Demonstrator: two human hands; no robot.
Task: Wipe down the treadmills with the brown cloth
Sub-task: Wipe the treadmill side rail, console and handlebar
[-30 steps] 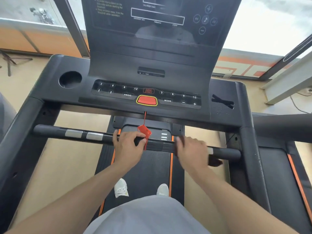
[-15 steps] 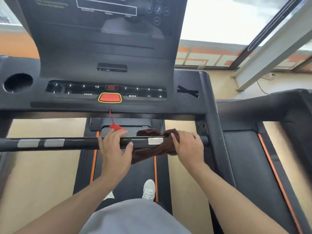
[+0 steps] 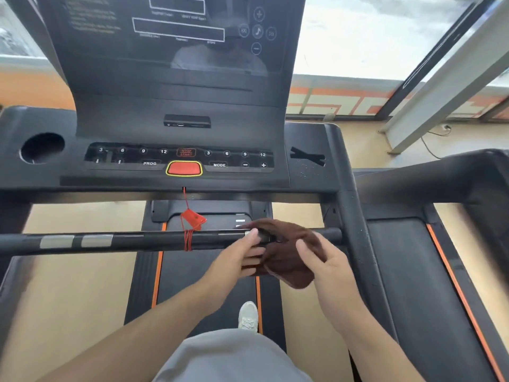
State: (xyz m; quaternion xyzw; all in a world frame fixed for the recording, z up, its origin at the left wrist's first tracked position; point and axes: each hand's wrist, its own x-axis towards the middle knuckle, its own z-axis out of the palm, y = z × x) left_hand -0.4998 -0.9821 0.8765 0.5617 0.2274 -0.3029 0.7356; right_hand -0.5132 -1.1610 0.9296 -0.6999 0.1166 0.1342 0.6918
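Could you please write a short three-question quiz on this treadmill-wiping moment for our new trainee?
1. True or false: the brown cloth is draped over the handlebar near its right end.
2. Which hands touch the cloth: A) left only, B) right only, C) both?
3. What is wound around the bar, left of the hands?

Key
1. True.
2. C: the left hand and right hand both hold it.
3. The red safety cord, with its clip above.

2 treadmills [image 3: 176,111] [image 3: 429,244], 1 brown cloth [image 3: 289,257], 2 hands, left [image 3: 237,257] & right [image 3: 327,260], 1 handlebar [image 3: 132,239] w/ 2 silver grip pads [image 3: 57,241], 1 red stop button [image 3: 184,168], 1 red safety clip [image 3: 192,219], 1 cup holder [image 3: 42,148], 1 white shoe [image 3: 248,317]
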